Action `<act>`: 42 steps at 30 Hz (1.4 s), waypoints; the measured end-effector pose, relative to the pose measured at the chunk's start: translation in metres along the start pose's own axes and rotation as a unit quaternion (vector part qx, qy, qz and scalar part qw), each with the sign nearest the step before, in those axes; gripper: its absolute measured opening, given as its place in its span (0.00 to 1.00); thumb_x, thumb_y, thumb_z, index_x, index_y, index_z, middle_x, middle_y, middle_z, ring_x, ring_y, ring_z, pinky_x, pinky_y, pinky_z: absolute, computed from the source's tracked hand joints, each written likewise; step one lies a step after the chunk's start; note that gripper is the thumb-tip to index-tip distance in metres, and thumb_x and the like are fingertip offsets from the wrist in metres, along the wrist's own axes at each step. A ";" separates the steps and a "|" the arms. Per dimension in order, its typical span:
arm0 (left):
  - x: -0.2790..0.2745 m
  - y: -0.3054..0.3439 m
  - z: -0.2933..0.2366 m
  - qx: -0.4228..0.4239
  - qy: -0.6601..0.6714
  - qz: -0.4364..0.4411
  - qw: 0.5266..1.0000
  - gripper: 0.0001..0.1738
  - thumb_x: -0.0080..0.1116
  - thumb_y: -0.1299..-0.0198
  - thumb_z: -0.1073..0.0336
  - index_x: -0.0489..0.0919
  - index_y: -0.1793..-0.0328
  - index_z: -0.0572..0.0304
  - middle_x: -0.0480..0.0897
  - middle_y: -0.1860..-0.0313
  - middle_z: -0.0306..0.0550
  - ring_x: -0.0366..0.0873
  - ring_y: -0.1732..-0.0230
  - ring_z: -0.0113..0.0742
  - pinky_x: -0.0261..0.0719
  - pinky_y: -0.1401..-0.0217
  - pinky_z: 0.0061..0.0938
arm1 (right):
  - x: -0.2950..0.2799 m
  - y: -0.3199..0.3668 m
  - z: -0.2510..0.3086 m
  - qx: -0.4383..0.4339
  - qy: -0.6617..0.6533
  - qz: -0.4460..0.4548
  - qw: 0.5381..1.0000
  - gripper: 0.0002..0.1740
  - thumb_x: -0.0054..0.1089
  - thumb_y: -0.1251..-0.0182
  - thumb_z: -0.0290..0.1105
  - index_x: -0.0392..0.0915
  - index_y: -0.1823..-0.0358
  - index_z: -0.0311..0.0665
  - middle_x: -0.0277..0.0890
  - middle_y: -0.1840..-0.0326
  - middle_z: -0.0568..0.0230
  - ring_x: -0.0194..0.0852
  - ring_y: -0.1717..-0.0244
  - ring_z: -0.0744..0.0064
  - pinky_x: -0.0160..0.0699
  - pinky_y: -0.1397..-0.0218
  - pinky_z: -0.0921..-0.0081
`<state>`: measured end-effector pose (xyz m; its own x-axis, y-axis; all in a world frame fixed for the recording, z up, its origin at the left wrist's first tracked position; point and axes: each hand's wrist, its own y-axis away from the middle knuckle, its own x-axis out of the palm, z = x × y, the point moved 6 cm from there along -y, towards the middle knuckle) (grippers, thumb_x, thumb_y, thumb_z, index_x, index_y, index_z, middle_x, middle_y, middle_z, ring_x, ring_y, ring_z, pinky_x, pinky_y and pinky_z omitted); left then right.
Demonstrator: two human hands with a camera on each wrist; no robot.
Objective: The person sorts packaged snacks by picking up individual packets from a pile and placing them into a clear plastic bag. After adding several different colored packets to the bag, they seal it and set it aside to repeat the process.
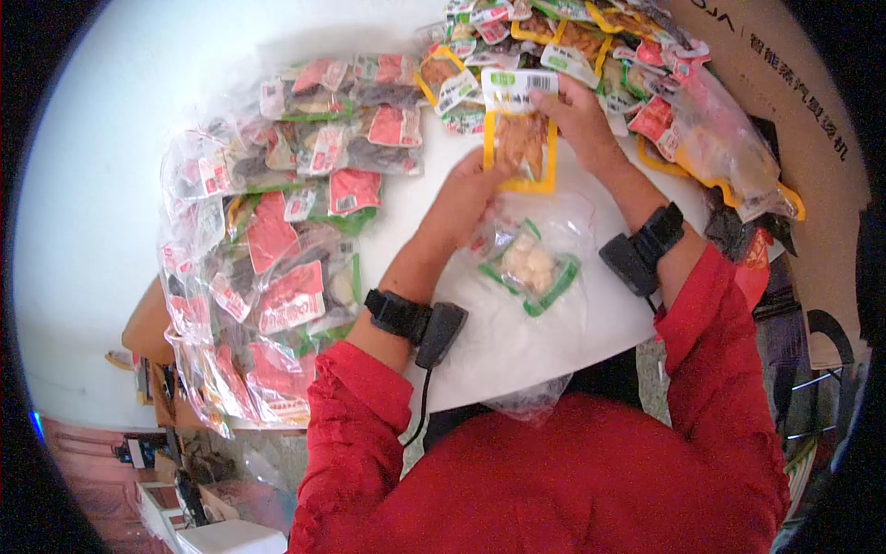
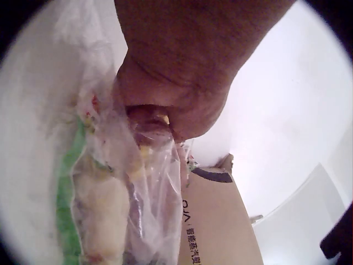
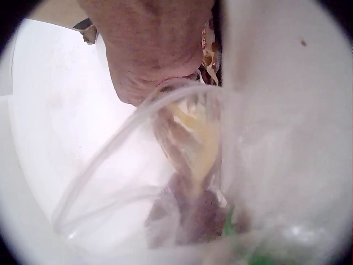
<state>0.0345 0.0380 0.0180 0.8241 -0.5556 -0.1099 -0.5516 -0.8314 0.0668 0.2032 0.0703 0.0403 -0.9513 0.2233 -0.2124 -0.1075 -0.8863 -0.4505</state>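
Two-handed hold on a yellow-edged packet [image 1: 519,138] beyond a clear bag [image 1: 577,226].
Nearest, the clear bag lies on the white counter [image 1: 614,323], a green-edged packet [image 1: 528,265] of pale pieces apparently inside it. Farther out, the fingers of the left hand [image 1: 469,196] are clamped on the yellow-edged packet's lower left edge; those of the right hand [image 1: 583,122] pinch its upper right side. The step in hand seems to be bagging, this packet not yet inserted; the next move calls for spreading the bag's mouth and sliding it in. Filled bags [image 1: 270,231] spread leftward; a packet pile [image 1: 581,39] and cardboard box [image 1: 780,102] lie beyond, at right.
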 end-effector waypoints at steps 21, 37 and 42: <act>-0.006 0.032 -0.083 0.237 -0.417 -0.006 0.878 0.09 0.53 0.45 0.65 0.75 0.65 0.64 0.75 0.73 0.44 0.73 0.70 0.29 0.70 0.67 0.22 | 0.028 0.011 0.023 0.043 -0.214 0.134 0.967 0.17 0.43 0.44 0.26 0.67 0.50 0.38 0.70 0.67 0.73 0.68 0.70 0.88 0.65 0.74 0.90; -0.030 0.013 -0.066 0.262 -0.345 -0.062 0.899 0.09 0.53 0.46 0.65 0.76 0.67 0.64 0.78 0.75 0.42 0.74 0.70 0.27 0.71 0.66 0.22 | 0.071 0.046 0.027 0.171 -0.233 0.399 0.870 0.22 0.47 0.39 0.39 0.67 0.48 0.32 0.73 0.55 0.58 0.73 0.55 0.67 0.72 0.53 0.75; -0.036 0.006 -0.049 0.259 -0.425 -0.141 0.856 0.11 0.51 0.46 0.62 0.77 0.66 0.61 0.78 0.73 0.46 0.76 0.72 0.36 0.72 0.66 0.28 | 0.046 0.023 0.015 0.161 -0.213 0.235 0.935 0.16 0.44 0.38 0.35 0.69 0.53 0.33 0.75 0.59 0.59 0.74 0.62 0.72 0.74 0.60 0.78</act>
<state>0.0076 0.0528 0.0713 0.6637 0.0549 -0.7460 -0.5108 -0.6952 -0.5057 0.1527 0.0542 0.0335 -0.9369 -0.3415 0.0743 0.3343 -0.9377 -0.0950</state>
